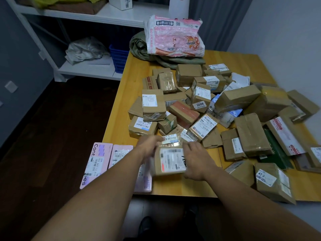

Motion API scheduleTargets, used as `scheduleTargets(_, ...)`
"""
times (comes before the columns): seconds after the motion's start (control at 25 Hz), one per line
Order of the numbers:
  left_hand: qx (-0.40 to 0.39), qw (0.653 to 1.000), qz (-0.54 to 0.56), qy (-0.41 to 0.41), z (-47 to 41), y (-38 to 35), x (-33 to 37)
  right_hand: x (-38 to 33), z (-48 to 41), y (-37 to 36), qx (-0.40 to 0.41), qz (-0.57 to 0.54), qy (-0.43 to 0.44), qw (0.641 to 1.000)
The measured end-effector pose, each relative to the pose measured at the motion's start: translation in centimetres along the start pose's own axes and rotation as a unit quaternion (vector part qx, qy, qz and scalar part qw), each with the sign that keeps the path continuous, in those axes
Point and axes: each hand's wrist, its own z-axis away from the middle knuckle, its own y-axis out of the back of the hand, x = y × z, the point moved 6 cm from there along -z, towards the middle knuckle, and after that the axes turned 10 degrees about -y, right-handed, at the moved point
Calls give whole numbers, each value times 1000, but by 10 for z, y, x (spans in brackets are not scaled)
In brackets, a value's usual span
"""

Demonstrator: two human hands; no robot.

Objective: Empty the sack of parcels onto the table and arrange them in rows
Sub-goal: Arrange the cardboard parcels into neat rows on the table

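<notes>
Both my hands hold one brown cardboard parcel [171, 160] with a white label near the front edge of the yellow table [125, 101]. My left hand [150, 145] grips its left side, my right hand [196, 159] grips its right side. The parcel sits just above the tabletop, blurred. Two pink flat parcels [97, 164] lie side by side at the front left corner, partly under my left forearm. A loose heap of several brown parcels [199, 105] covers the middle and right of the table. The empty green sack [144, 49] lies crumpled at the far edge.
A pink and white plastic package [173, 35] rests on the sack. White shelving [86, 70] with a blue crate [119, 58] stands beyond the table's left side. Dark floor lies to the left. A taped box [272, 181] sits at the front right edge.
</notes>
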Motion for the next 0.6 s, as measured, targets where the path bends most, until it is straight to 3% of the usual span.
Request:
scheduleTargets(0.08,117,993,-21,-23,-9,25,-3,20,2,-19,-111,-112,-167,973)
scheduleTargets(0.16,140,987,-78,-16,-12,37,-14,23,10,-42,-178,-213,-270,922)
scheduleTargets(0.32,90,981,-170,4,-13,32,-50,-5,18,-75,-209,-317,-322,867)
scheduleTargets(0.6,29,946,-322,-28,-16,25,-72,-26,37,-109,-206,-302,-357,860)
